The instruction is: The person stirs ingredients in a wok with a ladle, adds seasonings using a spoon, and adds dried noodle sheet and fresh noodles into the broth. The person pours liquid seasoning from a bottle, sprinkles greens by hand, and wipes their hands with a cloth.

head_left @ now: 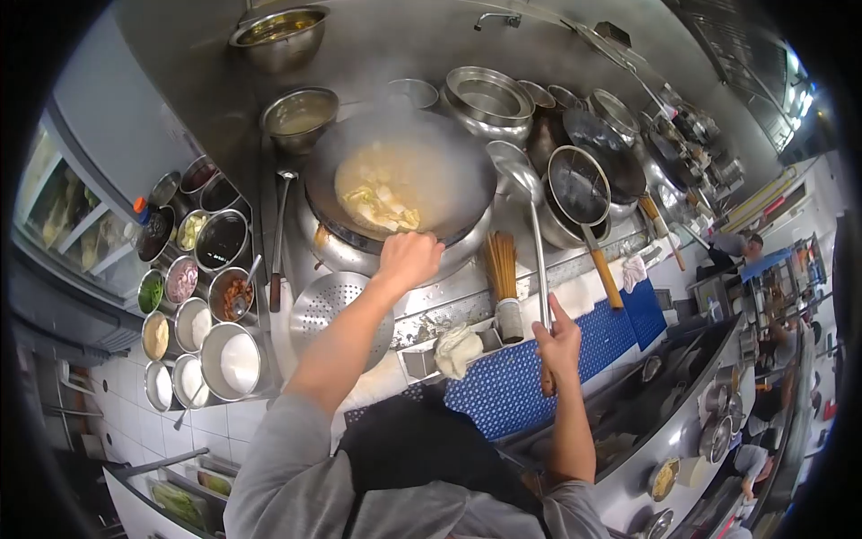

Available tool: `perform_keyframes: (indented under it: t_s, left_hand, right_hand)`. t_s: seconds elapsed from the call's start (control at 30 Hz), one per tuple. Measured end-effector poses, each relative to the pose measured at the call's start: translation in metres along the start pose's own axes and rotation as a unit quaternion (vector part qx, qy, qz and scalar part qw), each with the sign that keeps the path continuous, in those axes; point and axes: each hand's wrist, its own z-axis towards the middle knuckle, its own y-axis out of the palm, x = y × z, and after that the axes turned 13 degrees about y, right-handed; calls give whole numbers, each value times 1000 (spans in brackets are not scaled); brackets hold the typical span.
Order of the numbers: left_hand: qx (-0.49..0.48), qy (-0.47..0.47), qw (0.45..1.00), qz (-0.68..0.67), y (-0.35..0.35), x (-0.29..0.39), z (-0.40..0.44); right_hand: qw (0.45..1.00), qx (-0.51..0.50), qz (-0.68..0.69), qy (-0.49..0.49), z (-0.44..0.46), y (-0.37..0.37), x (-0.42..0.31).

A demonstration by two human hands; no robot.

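Steam rises from a large dark wok (458, 184) on the stove, with pale food pieces (382, 199) in cloudy liquid inside it. My left hand (410, 259) is closed at the wok's near rim; what its fingers grip is hidden under them. To the right, my right hand (558, 343) is wrapped round the handle of a long metal ladle (539, 225), whose bowl points away from me, right of the wok. Between my hands lie a bamboo brush (504, 269) and a crumpled white cloth (459, 350).
Metal bowls of ingredients (238, 359) stand at the left. A perforated strainer (337, 310) lies near my left forearm, beside a second ladle (280, 234). A wire strainer (579, 186) rests on a pot at the right. Other people (741, 244) are at the far right.
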Motion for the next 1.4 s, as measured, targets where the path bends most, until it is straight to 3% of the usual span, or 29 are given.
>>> perform_keyframes:
  t_s: [0.1,0.23,0.37,0.47,0.5,0.6,0.63,0.73,0.77,0.8,0.87,0.93,1.0,1.07,1.17,1.4]
  left_hand:
    - [5,1,1000,0,-5,2,0]
    - [6,3,1000,17,4,-2,1]
    - [18,-17,999,35,14,-1,1]
    - [21,-34,998,57,18,2,0]
    - [23,-35,997,70,21,2,1]
    - [133,25,991,13,27,12,-8]
    - [210,50,969,118,47,-2,-20]
    - [261,65,963,-36,36,17,-34]
    - [286,83,954,-45,30,47,-37]
    - [298,102,946,-69,32,62,-38]
    - [328,120,909,-229,48,109,-40]
    - [246,120,931,-243,64,149,-35]
    - [100,135,945,-282,78,173,-33]
    - [36,188,948,-256,90,228,-26]
    - [-17,292,922,-254,114,270,-20]
    - [-196,255,905,-278,145,330,-23]
  right_hand:
    - [986,72,-85,-123,28,-3,66]
    - [948,109,-281,-103,38,-5,106]
    - [943,104,-305,-84,69,16,162]
    - [946,107,-281,-123,61,7,171]
    - [953,115,-260,-105,43,-5,158]
    - [939,228,-139,-216,24,-49,193]
    - [952,240,-108,-159,8,-70,202]
    - [933,355,5,-47,-13,-134,242]
    - [921,371,118,22,-13,-153,268]
    - [893,378,234,76,-15,-170,290]
    - [777,407,468,104,-31,-202,314]
    - [636,447,610,152,-41,-234,350]
    - [448,483,739,138,-58,-262,387]
    - [357,453,814,66,-74,-285,470]
    - [360,602,708,87,-100,-323,465]
    - [452,641,601,157,-123,-330,477]
